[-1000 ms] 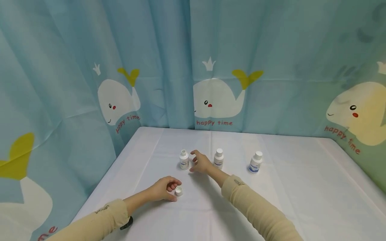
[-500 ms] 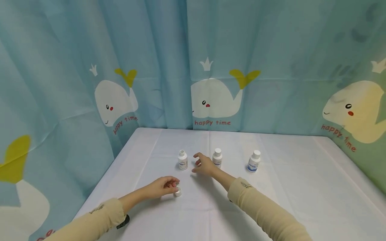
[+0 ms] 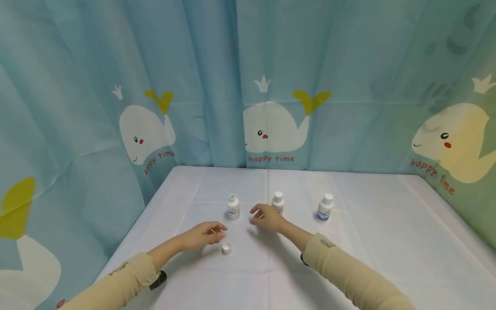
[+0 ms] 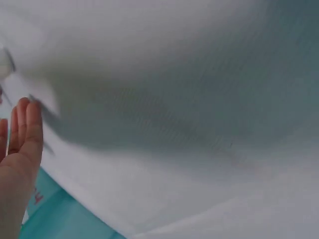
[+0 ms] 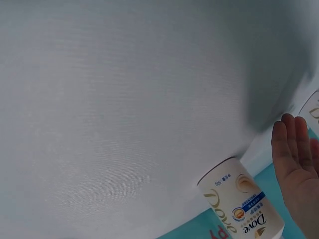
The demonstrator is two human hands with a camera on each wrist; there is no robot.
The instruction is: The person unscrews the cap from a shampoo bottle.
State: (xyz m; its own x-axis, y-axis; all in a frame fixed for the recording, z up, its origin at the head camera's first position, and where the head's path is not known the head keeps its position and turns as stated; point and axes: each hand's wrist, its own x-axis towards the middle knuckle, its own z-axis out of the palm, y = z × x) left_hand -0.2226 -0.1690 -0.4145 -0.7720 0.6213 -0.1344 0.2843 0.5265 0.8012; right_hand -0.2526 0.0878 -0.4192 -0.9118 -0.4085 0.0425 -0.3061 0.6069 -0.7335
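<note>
A small white bottle cap (image 3: 227,248) lies on the white table with its hollow side up. My left hand (image 3: 203,236) hovers just beyond and left of it, fingers loosely bent and holding nothing. An uncapped white bottle (image 3: 233,208) stands upright farther back. To its right is my right hand (image 3: 268,218), apart from it, with relaxed fingers and nothing in them. That hand partly hides a capped white bottle (image 3: 278,200) behind it. In the right wrist view, a Dove-labelled bottle (image 5: 239,201) stands near the straight fingers (image 5: 289,144).
Another capped white bottle (image 3: 324,208) with a blue label band stands upright on the right. The white-covered table (image 3: 372,254) ends at a blue whale-print curtain (image 3: 209,129) behind and at the sides. A blurred white object (image 4: 5,63) sits at the left wrist view's edge.
My left hand has come away from the cap, which stays on the table. My right hand has drawn back rightward from the uncapped bottle. The head view has shifted slightly.
</note>
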